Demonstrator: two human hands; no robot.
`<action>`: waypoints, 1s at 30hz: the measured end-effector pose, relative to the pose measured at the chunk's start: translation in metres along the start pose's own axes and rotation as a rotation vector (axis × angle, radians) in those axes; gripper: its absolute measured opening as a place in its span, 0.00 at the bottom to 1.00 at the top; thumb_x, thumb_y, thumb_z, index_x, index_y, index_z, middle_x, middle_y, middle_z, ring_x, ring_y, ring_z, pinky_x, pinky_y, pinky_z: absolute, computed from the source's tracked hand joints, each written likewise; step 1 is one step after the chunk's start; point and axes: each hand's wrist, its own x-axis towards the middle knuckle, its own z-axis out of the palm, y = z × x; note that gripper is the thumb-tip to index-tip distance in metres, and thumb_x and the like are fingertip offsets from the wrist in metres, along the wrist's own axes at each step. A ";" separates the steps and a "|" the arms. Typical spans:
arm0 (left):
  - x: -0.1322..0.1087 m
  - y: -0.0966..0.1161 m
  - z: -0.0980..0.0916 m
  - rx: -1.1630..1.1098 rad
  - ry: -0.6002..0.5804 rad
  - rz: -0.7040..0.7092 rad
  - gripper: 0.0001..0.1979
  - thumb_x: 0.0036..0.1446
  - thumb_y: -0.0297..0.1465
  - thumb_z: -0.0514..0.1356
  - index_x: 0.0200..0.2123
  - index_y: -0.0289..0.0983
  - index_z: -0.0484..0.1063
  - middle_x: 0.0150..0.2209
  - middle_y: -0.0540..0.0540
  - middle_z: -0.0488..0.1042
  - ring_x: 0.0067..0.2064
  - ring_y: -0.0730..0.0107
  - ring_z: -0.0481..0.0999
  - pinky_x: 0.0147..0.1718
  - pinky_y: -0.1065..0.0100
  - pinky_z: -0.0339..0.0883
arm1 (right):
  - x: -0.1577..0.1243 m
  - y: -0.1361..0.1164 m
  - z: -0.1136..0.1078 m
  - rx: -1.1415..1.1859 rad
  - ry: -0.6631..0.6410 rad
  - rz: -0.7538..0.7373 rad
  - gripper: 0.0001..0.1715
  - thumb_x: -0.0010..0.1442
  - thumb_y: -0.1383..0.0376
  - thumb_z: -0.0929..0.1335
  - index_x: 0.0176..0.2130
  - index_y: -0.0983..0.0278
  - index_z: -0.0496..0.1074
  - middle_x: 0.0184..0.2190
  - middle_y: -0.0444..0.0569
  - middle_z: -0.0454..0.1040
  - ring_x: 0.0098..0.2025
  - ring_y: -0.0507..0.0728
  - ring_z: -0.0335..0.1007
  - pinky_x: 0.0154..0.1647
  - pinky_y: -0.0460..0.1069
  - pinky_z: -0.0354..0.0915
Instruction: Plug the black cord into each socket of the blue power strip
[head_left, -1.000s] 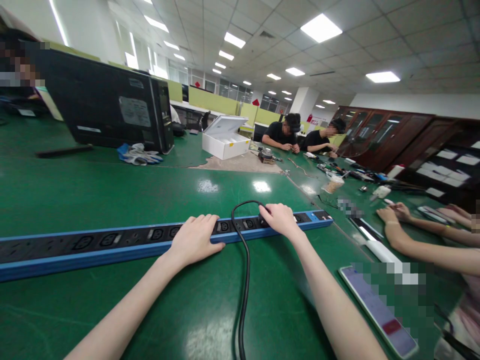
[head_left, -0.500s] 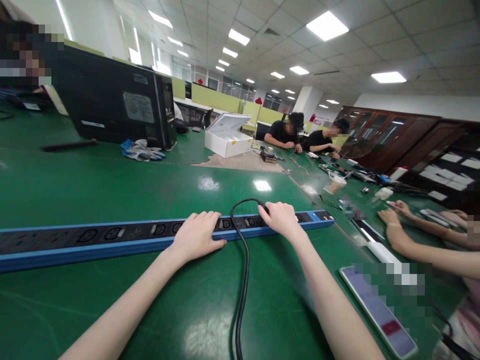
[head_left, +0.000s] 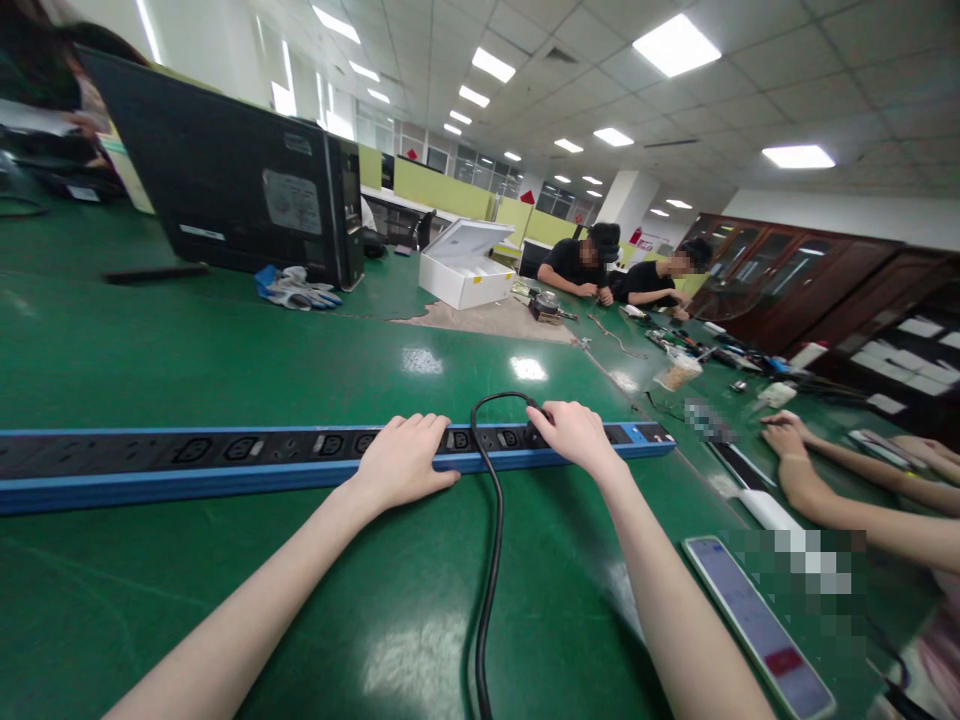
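Observation:
A long blue power strip [head_left: 187, 487] with a black face and a row of sockets lies across the green table [head_left: 375, 600]. My left hand [head_left: 405, 460] is wrapped over the strip near its middle, fingers on the far side and thumb along the near edge. Farther right, my right hand [head_left: 576, 437] grips the plug of a black power cable [head_left: 491, 570] against the socket face. The plug is mostly hidden by my fingers, and I cannot tell how deep it sits. From it the cable loops left over the strip and runs down toward me.
A black computer case [head_left: 240, 190] stands at the back left, with work gloves [head_left: 296, 288] beside it. Behind the strip is an open white box [head_left: 469, 275]. A phone [head_left: 757, 625] lies at the right, near another person's forearms [head_left: 840, 500]. Two people sit farther back.
The view has shifted slightly, so most things appear a little farther right. Both hands keep their places on the strip, and the right hand still holds the plug.

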 end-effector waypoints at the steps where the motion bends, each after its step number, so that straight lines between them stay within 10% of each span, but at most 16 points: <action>1: 0.000 0.000 0.000 -0.002 -0.002 -0.001 0.32 0.54 0.53 0.61 0.56 0.41 0.67 0.50 0.39 0.76 0.52 0.48 0.74 0.51 0.53 0.62 | 0.000 0.001 0.000 -0.001 0.000 -0.002 0.38 0.72 0.42 0.52 0.41 0.61 0.79 0.39 0.57 0.81 0.46 0.64 0.77 0.47 0.53 0.65; 30: -0.003 -0.002 -0.001 -0.014 0.020 0.007 0.30 0.54 0.51 0.61 0.55 0.40 0.67 0.49 0.39 0.77 0.52 0.48 0.74 0.51 0.53 0.62 | -0.014 -0.020 -0.002 -0.085 0.050 0.079 0.36 0.72 0.46 0.54 0.39 0.65 0.79 0.37 0.62 0.80 0.43 0.68 0.79 0.46 0.56 0.67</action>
